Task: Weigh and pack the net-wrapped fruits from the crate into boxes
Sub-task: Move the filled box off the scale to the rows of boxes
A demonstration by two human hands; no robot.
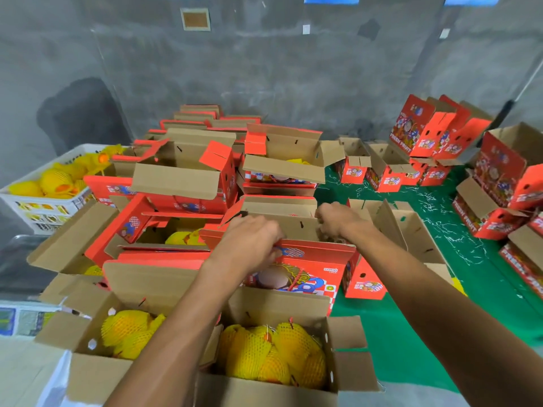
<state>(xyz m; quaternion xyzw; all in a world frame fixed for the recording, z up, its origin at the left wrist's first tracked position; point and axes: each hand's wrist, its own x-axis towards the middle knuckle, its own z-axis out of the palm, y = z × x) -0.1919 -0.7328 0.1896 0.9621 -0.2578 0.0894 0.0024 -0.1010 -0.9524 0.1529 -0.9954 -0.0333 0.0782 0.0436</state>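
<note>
- The left hand [249, 239] curls its fingers over the near top edge of a red box [311, 265]; the right hand [335, 220] grips that box's upper flap.
- Net-wrapped fruits [273, 356] fill the open box [346, 342] nearest the camera.
- More lie in the white crate [44, 205] at far left.

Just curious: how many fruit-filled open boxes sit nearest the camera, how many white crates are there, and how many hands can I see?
Open fruit boxes nearest the camera: 2
White crate: 1
Hands, left hand and right hand, gripping the red box: 2
Total: 5
</note>
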